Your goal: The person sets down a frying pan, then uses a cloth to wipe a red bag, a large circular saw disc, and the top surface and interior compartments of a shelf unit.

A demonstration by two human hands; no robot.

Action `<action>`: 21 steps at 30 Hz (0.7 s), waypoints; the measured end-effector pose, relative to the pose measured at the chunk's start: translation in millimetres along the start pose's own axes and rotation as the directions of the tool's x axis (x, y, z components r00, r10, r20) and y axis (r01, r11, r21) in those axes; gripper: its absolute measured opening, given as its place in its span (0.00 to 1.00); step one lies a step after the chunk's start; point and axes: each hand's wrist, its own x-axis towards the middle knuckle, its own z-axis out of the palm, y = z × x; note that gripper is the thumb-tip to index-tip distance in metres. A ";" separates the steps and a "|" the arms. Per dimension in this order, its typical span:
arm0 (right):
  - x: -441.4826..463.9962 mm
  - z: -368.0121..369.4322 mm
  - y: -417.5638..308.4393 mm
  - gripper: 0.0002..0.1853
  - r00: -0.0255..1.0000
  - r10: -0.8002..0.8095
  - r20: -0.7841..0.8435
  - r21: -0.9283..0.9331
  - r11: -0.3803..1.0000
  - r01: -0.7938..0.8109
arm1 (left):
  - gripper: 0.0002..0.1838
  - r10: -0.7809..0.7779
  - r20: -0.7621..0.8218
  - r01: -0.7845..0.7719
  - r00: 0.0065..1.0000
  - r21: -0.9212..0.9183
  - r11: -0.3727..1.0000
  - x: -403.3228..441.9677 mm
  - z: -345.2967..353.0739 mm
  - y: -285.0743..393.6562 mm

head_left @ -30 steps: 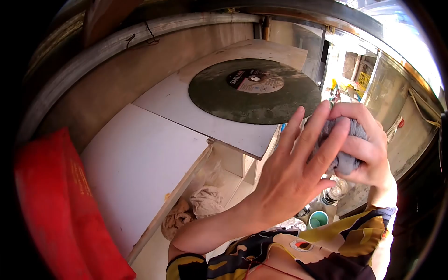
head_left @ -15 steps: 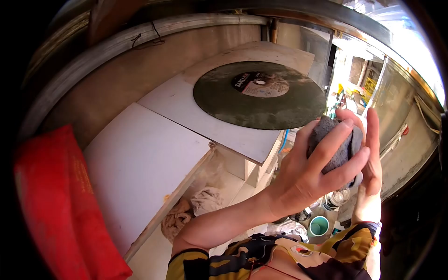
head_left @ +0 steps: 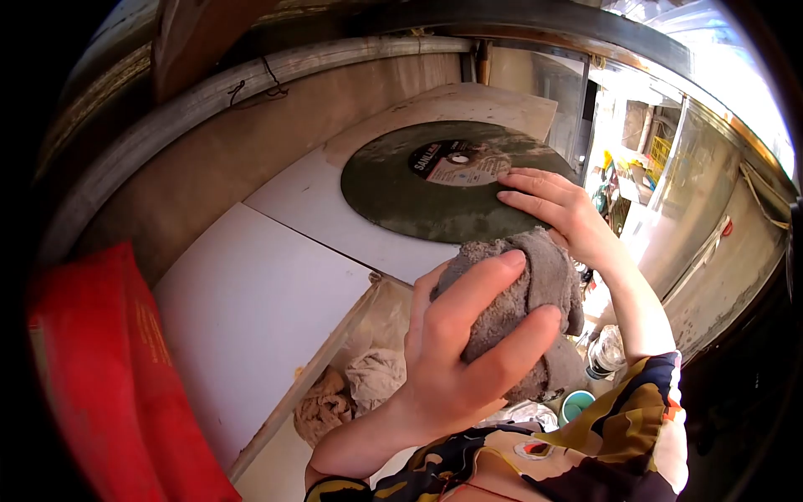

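My left hand (head_left: 456, 351) is closed around a rough grey lump of clay (head_left: 510, 314), with a thick band folded over its side. It holds the lump in the air, in front of the near rim of a large dark green abrasive disc (head_left: 393, 201). The disc lies flat on a white board and has a round printed label (head_left: 447, 163) and a small centre hole. My right hand (head_left: 565, 209) reaches over the disc's right side, fingers stretched out on its upper face near the label. Its thumb is mostly hidden behind the lump.
A white board (head_left: 259, 309) extends to the left, with a red cloth or bag (head_left: 117, 368) at its left edge. Below are crumpled brownish cloths (head_left: 372, 376), a teal cup (head_left: 577, 406) and a clear jar (head_left: 606, 351). A wall with a pipe (head_left: 318, 67) runs behind.
My right hand has left the clay and moved up and left onto the disc. My left hand has brought the clay left, down and closer to me.
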 end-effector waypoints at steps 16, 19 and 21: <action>-81.6 -20.6 -19.1 0.18 0.696 0.314 -0.645 0.060 0.929 -0.364 | 0.24 0.053 0.062 -0.053 0.997 0.008 0.999 1.5 -4.3 -5.9; -146.0 -2.6 -16.3 0.15 0.315 0.579 -0.752 0.408 0.784 -0.467 | 0.24 0.071 0.038 -0.069 0.997 -0.034 0.997 -4.1 7.3 -1.0; -161.9 -7.5 -25.3 0.17 0.098 0.675 -0.731 0.573 0.687 -0.447 | 0.25 0.092 0.067 -0.085 0.993 -0.105 0.991 -7.0 17.6 1.4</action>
